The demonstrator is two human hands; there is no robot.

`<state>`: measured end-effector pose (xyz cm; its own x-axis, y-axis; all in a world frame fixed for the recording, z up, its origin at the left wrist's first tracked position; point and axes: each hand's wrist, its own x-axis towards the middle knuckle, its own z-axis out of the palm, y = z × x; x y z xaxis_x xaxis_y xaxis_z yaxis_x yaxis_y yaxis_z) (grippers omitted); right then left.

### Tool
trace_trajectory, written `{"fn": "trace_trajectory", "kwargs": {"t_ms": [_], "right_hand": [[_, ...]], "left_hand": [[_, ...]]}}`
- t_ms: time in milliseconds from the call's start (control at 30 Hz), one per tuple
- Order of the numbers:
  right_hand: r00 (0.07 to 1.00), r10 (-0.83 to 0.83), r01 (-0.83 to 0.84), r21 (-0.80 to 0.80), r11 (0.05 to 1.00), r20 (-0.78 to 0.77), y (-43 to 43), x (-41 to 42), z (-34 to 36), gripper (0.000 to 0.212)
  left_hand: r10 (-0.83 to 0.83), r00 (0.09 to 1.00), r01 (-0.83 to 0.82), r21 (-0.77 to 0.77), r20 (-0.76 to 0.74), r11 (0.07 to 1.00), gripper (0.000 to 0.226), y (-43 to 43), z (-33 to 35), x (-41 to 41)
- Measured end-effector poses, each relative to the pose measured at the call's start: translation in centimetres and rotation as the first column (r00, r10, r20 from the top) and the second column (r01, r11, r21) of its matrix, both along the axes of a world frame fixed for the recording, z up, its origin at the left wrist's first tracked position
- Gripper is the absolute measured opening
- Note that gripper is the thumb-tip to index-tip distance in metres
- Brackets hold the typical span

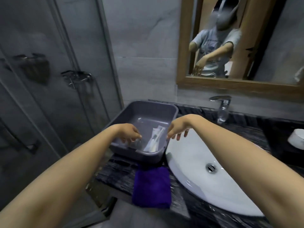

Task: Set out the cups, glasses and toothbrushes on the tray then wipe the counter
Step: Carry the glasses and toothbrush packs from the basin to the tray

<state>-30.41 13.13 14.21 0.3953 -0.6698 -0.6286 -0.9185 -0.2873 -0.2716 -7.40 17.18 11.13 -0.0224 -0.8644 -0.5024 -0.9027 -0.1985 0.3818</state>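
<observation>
**A:** Where do things stand?

**B:** The wrapped toothbrushes (155, 139) lie in the tray (174, 111), toward its near right corner. The tray sits on the worktop (118, 171), just left of the basin (197, 155). Both hands hover over it.

**A:** Holding anything?

**B:** The right hand (178, 130) hangs with its fingers loose and spread, holding nothing. The left hand (130, 131) has its fingers curled toward the thumb. I cannot tell whether they pinch something clear.

**A:** So how to do this step well?

**B:** I'd use the 2 hands to straighten the packets side by side, lifting them by the wrapper ends. Keep the far half free for cups and glasses, none of which I can plainly make out. The purple cloth (151, 186) lies folded at the worktop's front edge, ready for wiping.
</observation>
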Motion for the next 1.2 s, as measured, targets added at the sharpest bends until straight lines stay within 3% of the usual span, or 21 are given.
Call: {"fn": "trace_trajectory", "kwargs": {"t_ms": [167,300,467,600,800,867,1067,1200], "right_hand": [[0.999,0.024,-0.024,-0.001,1.000,0.024,-2.7,3.4,-1.4,0.040],[1.000,-0.019,0.019,0.002,1.000,0.017,-6.7,6.7,-3.8,0.036],[0.993,-0.108,0.106,-0.046,0.993,-0.037,-9.8,8.3,-8.2,0.041],[0.979,-0.176,0.161,-0.140,0.977,-0.103,-10.8,8.7,-10.7,0.040],[0.929,-0.334,0.308,-0.169,0.936,-0.159,-11.8,9.8,-14.3,0.035],[0.900,-0.413,0.389,-0.166,0.906,-0.140,-11.8,10.5,-15.4,0.048],[0.835,-0.545,0.524,-0.194,0.829,-0.075,-12.0,12.3,-17.0,0.062],[0.787,-0.617,0.602,-0.188,0.776,-0.028,-12.2,12.4,-17.4,0.053]], "left_hand": [[-0.025,0.997,0.033,-0.118,0.071,0.992,0.041,-2.6,-2.0,3.1],[-0.053,0.992,0.078,-0.239,0.110,0.968,0.071,-6.3,-4.7,5.6],[-0.243,0.970,0.243,-0.084,0.008,0.966,0.103,-8.3,-8.3,5.8],[-0.345,0.935,0.352,-0.099,0.084,0.931,0.108,-8.3,-10.0,4.6],[-0.217,0.975,0.222,-0.219,0.046,0.950,0.076,-9.2,-11.0,4.5],[-0.178,0.984,0.178,-0.245,0.023,0.953,0.071,-9.7,-11.2,4.7],[-0.067,0.990,0.027,-0.305,-0.123,0.952,0.082,-11.2,-11.7,4.9],[0.031,0.974,-0.102,-0.314,-0.223,0.944,0.088,-11.3,-12.2,4.7]]}}
